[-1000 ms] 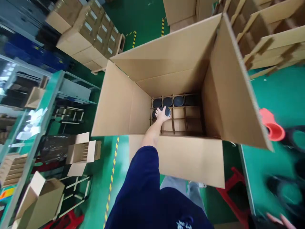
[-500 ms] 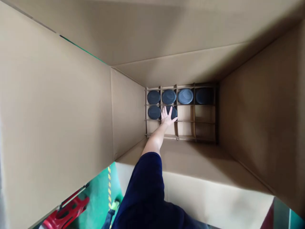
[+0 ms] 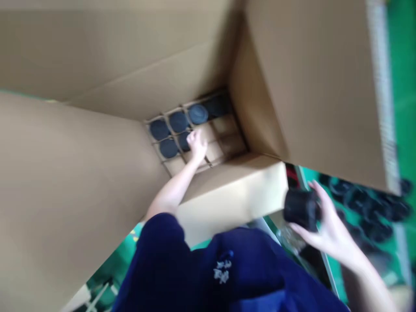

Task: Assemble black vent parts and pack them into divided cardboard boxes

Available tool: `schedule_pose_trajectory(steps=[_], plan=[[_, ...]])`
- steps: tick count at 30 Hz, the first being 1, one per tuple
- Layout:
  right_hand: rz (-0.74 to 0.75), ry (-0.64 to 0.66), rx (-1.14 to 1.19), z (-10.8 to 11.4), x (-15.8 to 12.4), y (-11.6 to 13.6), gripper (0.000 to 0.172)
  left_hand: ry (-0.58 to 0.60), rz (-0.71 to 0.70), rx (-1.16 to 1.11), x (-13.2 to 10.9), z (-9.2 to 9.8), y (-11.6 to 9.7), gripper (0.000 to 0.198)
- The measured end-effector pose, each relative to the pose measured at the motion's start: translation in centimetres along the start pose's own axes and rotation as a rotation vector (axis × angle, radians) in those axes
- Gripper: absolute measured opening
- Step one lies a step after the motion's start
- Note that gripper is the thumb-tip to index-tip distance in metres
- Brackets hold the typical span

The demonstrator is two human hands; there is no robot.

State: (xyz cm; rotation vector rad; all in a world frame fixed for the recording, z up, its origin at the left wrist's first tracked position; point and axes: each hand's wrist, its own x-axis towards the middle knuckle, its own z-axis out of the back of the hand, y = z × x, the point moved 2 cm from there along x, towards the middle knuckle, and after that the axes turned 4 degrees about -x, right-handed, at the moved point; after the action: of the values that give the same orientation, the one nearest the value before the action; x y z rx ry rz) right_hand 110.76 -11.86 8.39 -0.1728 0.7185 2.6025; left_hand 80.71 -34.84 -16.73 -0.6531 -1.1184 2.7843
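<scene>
Matt brown cardboard box (image 3: pixel 97 182); matt black plastic can (image 3: pixel 300 209).

A divider grid (image 3: pixel 227 141) is sitting on the floor of the carton (image 3: pixel 81 173); round pots (image 3: pixel 198 113) are standing in its cells, filling the far row and the left end of the row before it; the left hand (image 3: pixel 197 145) is lying deep inside, on the grid just right of those nearer pots; the right hand (image 3: pixel 328 225) is hanging outside the carton, right of its near wall, gripping a cylinder (image 3: pixel 300 210); further right, more parts (image 3: pixel 386 206) are lying on a table (image 3: pixel 401 130).
</scene>
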Motion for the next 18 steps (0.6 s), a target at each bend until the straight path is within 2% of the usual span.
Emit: schedule_pose_trajectory(steps=[2, 4, 6, 8, 10, 13, 18], plan=[[0.008, -0.029, -0.046, 0.5, -1.7, 1.2, 0.124, 0.078, -0.195, -0.363, -3.9, 1.4, -5.2, 0.057], [0.047, -0.089, -0.043, 0.0, -1.5, 1.8, 0.128, 0.328, -0.303, -0.654, -9.6, 2.5, -10.4, 0.066], [0.064, -0.157, -0.001, -0.6, -1.2, 2.2, 0.132, 0.653, -0.298, -0.873, -16.3, 2.6, -15.0, 0.082], [0.080, -0.231, 0.040, -0.7, -1.6, 2.6, 0.137, 0.877, -0.146, -1.081, -22.2, 1.1, -18.0, 0.094], [0.110, -0.287, 0.072, -0.1, -2.6, 2.3, 0.135, 0.921, 0.033, -1.286, -26.2, -1.1, -19.8, 0.100], [0.169, -0.305, 0.137, 2.1, -4.8, 0.4, 0.113, 0.877, 0.157, -1.472, -29.8, -3.7, -21.5, 0.097], [0.154, -0.377, 0.421, 6.5, -8.7, -3.8, 0.075, 0.943, 0.225, -1.364, -34.4, -5.5, -24.6, 0.087]])
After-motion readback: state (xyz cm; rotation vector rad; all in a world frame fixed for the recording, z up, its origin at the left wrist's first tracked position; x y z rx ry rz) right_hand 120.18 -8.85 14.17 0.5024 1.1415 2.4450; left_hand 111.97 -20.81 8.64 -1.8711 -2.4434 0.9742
